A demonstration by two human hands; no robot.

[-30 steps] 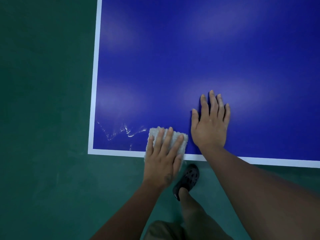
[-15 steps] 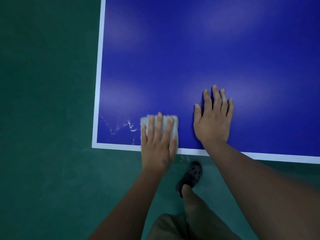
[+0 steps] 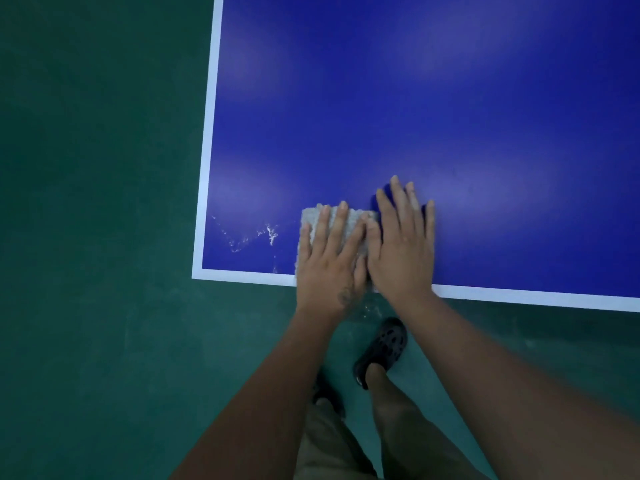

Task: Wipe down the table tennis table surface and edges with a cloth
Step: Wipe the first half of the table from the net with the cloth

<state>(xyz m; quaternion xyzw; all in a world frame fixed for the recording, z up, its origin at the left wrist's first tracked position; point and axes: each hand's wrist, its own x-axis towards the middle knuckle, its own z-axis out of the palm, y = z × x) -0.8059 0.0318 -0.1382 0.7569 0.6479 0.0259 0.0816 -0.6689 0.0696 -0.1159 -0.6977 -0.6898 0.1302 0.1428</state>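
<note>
While the left hand (image 3: pixel 327 261) lies flat on the cloth (image 3: pixel 360 219), fingers straight and a little spread, the pad sits right at the near edge of the table (image 3: pixel 415 98). Its lower end reaches the white border line (image 3: pixel 242 276). The right hand (image 3: pixel 403 247) is at three o'clock from it, also flat and holding nothing. Its palm is on the bare blue top and its thumb side touches the left hand and the cloth's edge.

From where I stand, the first risk is the edge. Nothing grips the cloth, it is only pressed, so a stroke pulled toward six o'clock could carry it over the rim and drop it on the floor (image 3: pixel 86 237) by the shoe (image 3: pixel 382 348).

Pale smears (image 3: pixel 270 234) lie at nine o'clock from the cloth, toward the corner. One light pass may only spread them instead of lifting them, and the corner could be missed.

The bare right palm may leave prints on the blue top. With the hands crowded together, a stroke toward three o'clock would run into it.

A few pale specks (image 3: pixel 369 311) show on the floor at six o'clock from the cloth. Whether they are wet I cannot tell; if so, the footing there could be slippery.
</note>
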